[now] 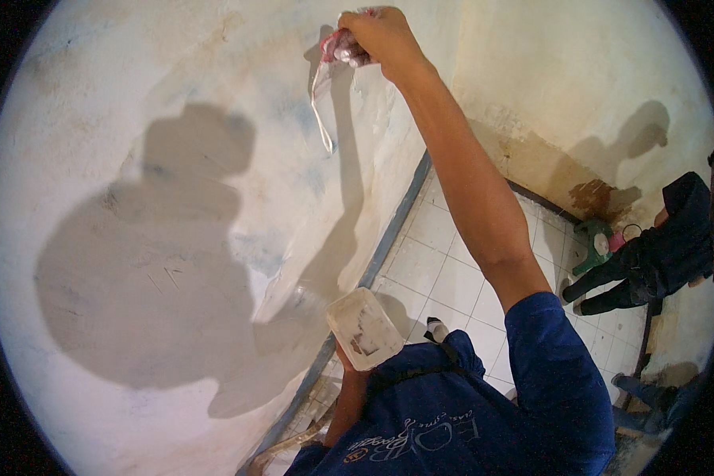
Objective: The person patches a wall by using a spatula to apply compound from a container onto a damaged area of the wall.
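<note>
High on the wall, my right hand [387, 41] is closed around a crumpled rag [346, 49], white with reddish parts. A thin pale edge or strip of it hangs down below the fingers. Whether the rag presses on the wall [285, 103] or is just off it, I cannot tell. Low in front of my body, my left hand [344, 361] grips a rectangular, whitish plastic tub [365, 329] from below and the side. Its open top faces up, and pale smears with a dark patch show inside. Most of the left fingers are hidden behind the tub.
The wall has patchy white and bluish stains, with my shadow across it. A grey skirting strip [401, 226] borders the white tiled floor [452, 285]. To the right stand a person in dark clothes [666, 246] and a green object [593, 246]; another person's legs [650, 397] show lower right.
</note>
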`<control>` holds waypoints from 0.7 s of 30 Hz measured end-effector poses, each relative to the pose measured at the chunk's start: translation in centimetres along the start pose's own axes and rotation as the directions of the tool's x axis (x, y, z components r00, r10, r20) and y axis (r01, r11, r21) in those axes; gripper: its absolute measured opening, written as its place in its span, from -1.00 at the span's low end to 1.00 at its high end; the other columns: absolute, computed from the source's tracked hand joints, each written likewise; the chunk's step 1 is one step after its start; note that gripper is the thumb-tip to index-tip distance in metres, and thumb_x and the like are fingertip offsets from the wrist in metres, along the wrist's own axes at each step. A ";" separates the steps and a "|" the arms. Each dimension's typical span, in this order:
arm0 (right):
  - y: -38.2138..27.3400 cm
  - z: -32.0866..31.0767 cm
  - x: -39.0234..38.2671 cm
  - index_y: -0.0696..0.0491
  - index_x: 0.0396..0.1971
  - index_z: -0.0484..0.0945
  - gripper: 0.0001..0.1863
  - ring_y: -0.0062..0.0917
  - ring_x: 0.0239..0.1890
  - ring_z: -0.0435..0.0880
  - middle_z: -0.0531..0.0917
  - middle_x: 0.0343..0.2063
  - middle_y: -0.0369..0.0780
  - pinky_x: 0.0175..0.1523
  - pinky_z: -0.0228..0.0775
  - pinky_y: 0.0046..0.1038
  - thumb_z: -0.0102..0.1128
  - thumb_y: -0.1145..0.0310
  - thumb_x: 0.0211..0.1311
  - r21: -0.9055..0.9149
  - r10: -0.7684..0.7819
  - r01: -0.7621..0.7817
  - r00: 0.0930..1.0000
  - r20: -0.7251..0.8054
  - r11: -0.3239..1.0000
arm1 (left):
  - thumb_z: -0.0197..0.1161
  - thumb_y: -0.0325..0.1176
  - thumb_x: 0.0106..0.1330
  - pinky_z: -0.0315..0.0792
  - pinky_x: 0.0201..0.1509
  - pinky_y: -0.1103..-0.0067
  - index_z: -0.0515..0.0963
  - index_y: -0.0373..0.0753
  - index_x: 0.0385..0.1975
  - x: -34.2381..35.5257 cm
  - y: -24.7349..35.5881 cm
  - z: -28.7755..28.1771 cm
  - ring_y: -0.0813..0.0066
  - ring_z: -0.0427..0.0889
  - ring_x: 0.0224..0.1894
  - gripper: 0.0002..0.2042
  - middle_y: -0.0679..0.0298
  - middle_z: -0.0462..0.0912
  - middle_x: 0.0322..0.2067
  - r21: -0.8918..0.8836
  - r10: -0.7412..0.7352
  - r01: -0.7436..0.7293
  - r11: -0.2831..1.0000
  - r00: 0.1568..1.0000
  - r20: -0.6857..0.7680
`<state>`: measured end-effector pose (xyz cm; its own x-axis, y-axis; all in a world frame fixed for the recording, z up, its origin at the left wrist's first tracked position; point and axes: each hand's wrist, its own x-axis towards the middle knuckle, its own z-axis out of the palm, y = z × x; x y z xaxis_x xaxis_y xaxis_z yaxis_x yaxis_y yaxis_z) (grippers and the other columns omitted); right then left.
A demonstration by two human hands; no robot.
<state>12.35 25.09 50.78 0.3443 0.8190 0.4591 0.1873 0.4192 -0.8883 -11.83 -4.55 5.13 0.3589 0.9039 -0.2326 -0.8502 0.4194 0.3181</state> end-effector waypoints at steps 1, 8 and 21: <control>-0.3 -0.3 0.6 0.15 -0.65 0.51 -0.82 -0.60 -0.68 0.49 0.57 -0.68 -0.23 -0.59 0.31 -0.56 0.13 0.41 0.07 -0.005 -0.004 0.004 1.000 -0.008 1.000 | 0.02 0.23 0.20 0.33 0.21 0.05 0.20 -0.03 0.30 0.1 -0.1 0.1 0.05 0.35 0.23 -0.28 0.18 0.32 0.24 -0.003 -0.012 0.012 1.000 1.000 0.002; -6.6 -2.6 1.2 0.17 -0.57 0.56 -0.80 -0.54 -0.67 0.47 0.58 -0.63 -0.19 -0.56 0.27 -0.53 0.10 0.33 0.06 0.294 0.009 -0.050 0.990 0.138 0.955 | -0.08 0.19 0.29 0.30 0.25 0.13 0.17 -0.06 0.32 0.0 0.0 0.5 0.11 0.33 0.25 -0.33 0.20 0.29 0.26 0.043 0.046 -0.048 0.998 0.998 0.045; 4.4 -10.9 -1.7 0.14 -0.68 0.48 -0.81 -0.65 -0.73 0.36 0.51 -0.72 -0.23 -0.67 0.13 -0.56 0.06 0.39 0.05 -0.019 0.225 -0.227 0.971 -0.086 0.974 | -0.05 0.13 0.31 0.32 0.22 0.02 0.20 -0.12 0.30 -1.1 0.1 3.3 0.00 0.37 0.22 -0.36 0.12 0.34 0.22 0.415 0.149 -0.174 0.893 0.985 0.092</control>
<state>22.61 21.28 46.18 0.4556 0.8554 0.2463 0.1212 0.2146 -0.9692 -11.09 -5.22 8.45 0.2619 0.9602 -0.0972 -0.6620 0.2521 0.7058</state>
